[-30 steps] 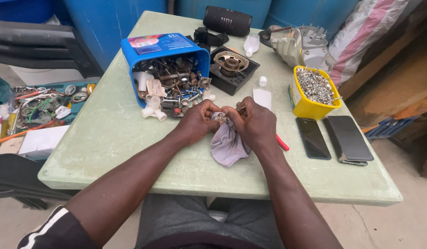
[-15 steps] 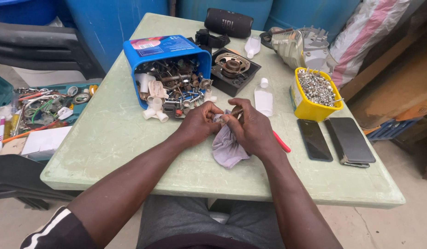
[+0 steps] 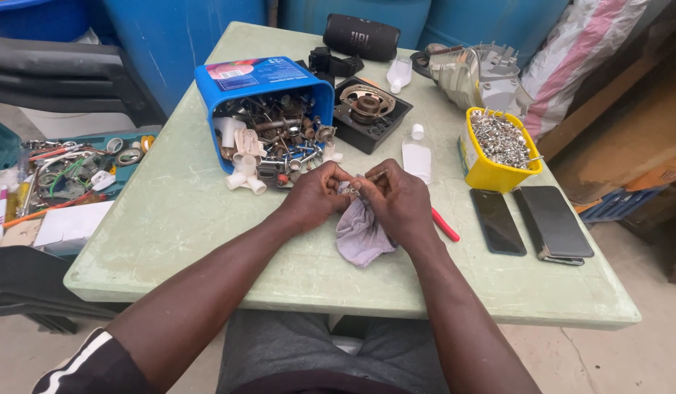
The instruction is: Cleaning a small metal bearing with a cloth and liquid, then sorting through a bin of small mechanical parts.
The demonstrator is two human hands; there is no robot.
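Both hands meet over the middle of the worktop [image 3: 206, 241]: the left hand [image 3: 317, 195] and the right hand [image 3: 396, 201] pinch a small metal part [image 3: 350, 188] between their fingertips, wrapped in a pale grey cloth [image 3: 360, 233] that hangs down onto the surface. The part is tiny and mostly hidden, so a slip looks likely; it could drop into the cloth folds or roll off. Just beyond, the tipped blue tub [image 3: 258, 87] spills hardware [image 3: 279, 142] close to the knuckles, easy to nudge. The red-handled tool [image 3: 445, 225] lies beside the right wrist.

Black white-striped sleeve [image 3: 82, 361], grey trousers [image 3: 309, 354]
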